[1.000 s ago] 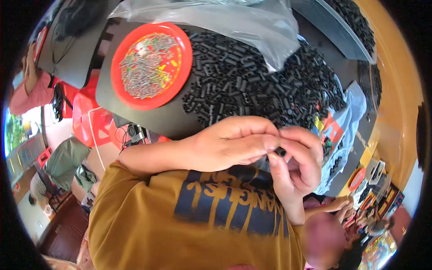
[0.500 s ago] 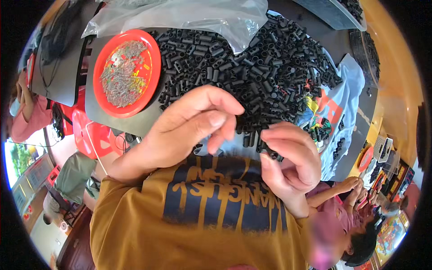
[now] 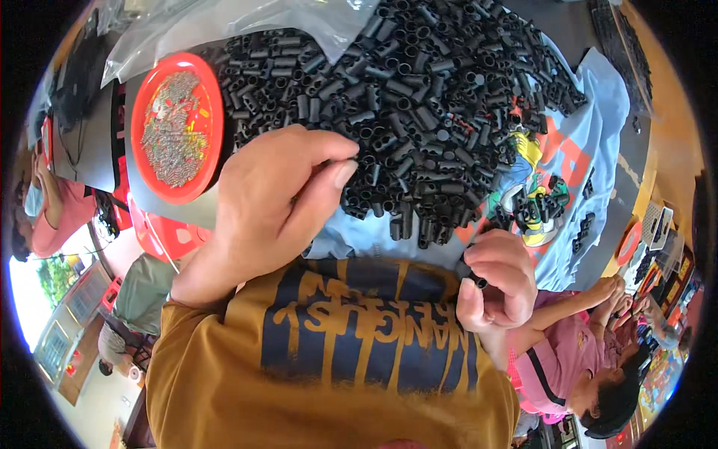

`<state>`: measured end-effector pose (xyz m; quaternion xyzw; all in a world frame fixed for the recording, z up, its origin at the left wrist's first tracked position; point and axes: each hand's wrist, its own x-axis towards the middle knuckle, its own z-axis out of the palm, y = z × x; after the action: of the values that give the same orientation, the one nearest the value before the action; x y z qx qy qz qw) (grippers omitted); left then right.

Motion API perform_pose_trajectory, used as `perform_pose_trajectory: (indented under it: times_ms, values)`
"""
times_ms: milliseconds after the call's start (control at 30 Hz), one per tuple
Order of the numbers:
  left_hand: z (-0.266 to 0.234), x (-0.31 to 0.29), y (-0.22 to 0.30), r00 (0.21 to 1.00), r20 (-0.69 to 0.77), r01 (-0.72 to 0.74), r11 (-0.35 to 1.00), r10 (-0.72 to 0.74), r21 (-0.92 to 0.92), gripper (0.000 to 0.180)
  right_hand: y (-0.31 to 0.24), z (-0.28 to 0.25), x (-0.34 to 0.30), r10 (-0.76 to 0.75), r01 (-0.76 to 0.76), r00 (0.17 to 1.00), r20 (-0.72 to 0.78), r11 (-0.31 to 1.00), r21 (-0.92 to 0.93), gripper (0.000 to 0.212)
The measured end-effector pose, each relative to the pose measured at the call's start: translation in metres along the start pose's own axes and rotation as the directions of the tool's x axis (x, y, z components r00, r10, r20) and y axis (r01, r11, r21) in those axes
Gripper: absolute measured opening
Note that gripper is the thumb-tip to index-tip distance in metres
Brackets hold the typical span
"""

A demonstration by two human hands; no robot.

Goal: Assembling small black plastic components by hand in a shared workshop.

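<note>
My right hand (image 3: 502,278) is curled around a small black plastic tube (image 3: 479,283), its open end showing between thumb and fingers. At the left, my left hand (image 3: 273,196) has thumb and index finger pinched together over the near edge of a heap of black tubes (image 3: 404,112). Whatever sits in that pinch is too small to make out. Beyond this wrist lies a red plate (image 3: 212,142) with many tiny silvery spring-like pieces (image 3: 173,142) and a few yellow bits. Several black tubes (image 3: 422,228) stand along the heap's near edge, between my hands.
A printed light-blue cloth (image 3: 598,135) lies under the heap. Clear plastic sheeting (image 3: 247,34) covers the heap's far left part. A smaller group of black parts (image 3: 550,202) sits on the cloth at right. A co-worker in pink (image 3: 565,359) sits close on my right.
My hands have moved farther apart, the right one going right and down with the tube. The left finger and thumb have closed together. The whole view has shifted slightly.
</note>
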<state>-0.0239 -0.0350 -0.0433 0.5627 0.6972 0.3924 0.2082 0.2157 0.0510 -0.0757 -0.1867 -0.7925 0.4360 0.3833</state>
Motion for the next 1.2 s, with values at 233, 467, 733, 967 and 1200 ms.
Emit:
perform_pose_trajectory:
  times_ms: [233, 467, 733, 967, 1200]
  values:
    - [0.015, 0.014, -0.006, 0.991, 0.026, -0.130, 0.945, 0.128, 0.300, 0.018, 0.009, 0.002, 0.002, -0.047, 0.047, 0.998, -0.038, 0.999, -0.004, 0.021]
    - [0.017, 0.017, -0.002, 0.988, -0.006, -0.145, 0.929, 0.156, 0.340, 0.018, 0.011, 0.002, 0.008, -0.025, 0.024, 1.000, -0.013, 0.999, -0.038, 0.022]
    - [0.029, 0.031, 0.013, 0.924, 0.247, -0.369, 0.851, 0.292, 0.374, 0.025, 0.009, -0.001, 0.006, -0.020, 0.016, 0.999, -0.045, 0.997, -0.074, 0.023]
    - [0.034, 0.037, 0.007, 0.915, 0.196, -0.404, 0.786, 0.353, 0.468, 0.025, 0.011, -0.009, 0.001, -0.055, 0.056, 0.997, -0.044, 0.998, 0.002, 0.026]
    - [0.041, 0.040, 0.029, 0.909, 0.275, -0.395, 0.854, 0.312, 0.338, 0.029, 0.010, -0.014, -0.001, -0.124, 0.125, 0.992, -0.016, 0.991, 0.043, 0.026]
